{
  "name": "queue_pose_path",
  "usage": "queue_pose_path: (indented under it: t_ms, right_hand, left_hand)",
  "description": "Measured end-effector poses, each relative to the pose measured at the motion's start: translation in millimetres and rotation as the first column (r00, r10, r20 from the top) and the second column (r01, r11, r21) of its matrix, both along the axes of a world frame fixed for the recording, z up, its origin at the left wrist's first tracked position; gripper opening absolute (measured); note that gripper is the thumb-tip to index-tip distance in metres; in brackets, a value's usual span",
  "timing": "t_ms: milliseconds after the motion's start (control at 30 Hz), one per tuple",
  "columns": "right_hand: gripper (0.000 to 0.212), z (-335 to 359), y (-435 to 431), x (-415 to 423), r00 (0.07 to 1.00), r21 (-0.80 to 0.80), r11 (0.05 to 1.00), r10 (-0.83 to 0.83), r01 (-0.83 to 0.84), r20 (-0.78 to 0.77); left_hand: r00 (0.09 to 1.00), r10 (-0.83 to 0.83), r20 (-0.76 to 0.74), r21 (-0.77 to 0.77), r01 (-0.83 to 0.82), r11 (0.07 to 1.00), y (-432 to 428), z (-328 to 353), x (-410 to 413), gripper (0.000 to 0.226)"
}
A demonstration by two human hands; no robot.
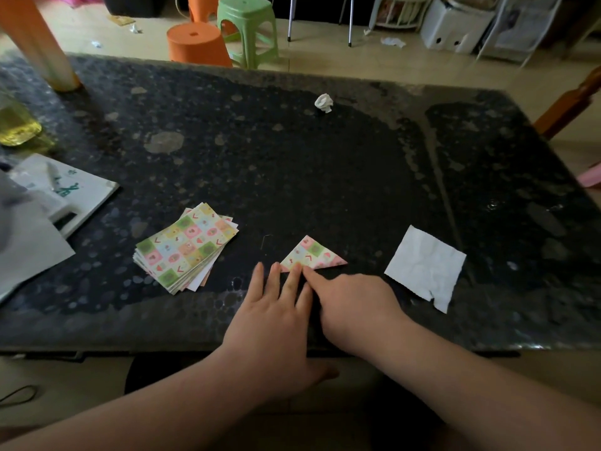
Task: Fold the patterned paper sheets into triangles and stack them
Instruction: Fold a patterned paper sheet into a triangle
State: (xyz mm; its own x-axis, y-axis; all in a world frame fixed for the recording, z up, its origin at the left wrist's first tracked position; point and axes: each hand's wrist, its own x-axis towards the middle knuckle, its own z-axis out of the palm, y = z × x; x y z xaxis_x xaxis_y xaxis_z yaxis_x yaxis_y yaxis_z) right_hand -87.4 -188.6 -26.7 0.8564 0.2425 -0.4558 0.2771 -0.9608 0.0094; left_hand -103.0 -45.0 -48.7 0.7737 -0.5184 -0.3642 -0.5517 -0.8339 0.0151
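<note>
A folded patterned paper triangle (313, 253) lies on the dark table (292, 157) near its front edge. My left hand (276, 307) lies flat with straight fingers, its fingertips touching the triangle's lower left edge. My right hand (351, 301) has its index finger stretched out, pressing on the triangle's bottom edge beside the left fingertips; its other fingers are curled under. A fanned stack of unfolded patterned paper sheets (185, 247) sits to the left of the triangle.
A white square sheet (426, 266) with a torn corner lies to the right. A crumpled paper ball (324, 102) sits further back. White papers and a plastic bag (55, 196) occupy the left edge. Orange (196, 43) and green stools (248, 27) stand beyond the table.
</note>
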Motion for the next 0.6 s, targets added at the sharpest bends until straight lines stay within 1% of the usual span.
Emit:
queue_pose_path:
  t_ms: [167,433,600]
  right_hand:
    - [0.078,6,-3,-3,0.997,0.003,0.998,-0.064,0.064,-0.042]
    - [0.076,9,-18,-4,0.984,-0.002,0.985,-0.173,0.173,-0.038]
    - [0.077,17,-27,-4,0.966,-0.023,0.968,-0.25,0.249,-0.057]
  left_hand:
    - [0.999,-0.044,0.01,0.015,0.044,0.999,0,-2,0,0.124]
    - [1.0,-0.031,-0.006,-0.004,0.03,1.0,-3,-2,0,0.12]
    - [1.0,-0.014,-0.009,-0.054,0.014,0.998,-1,-3,3,0.115]
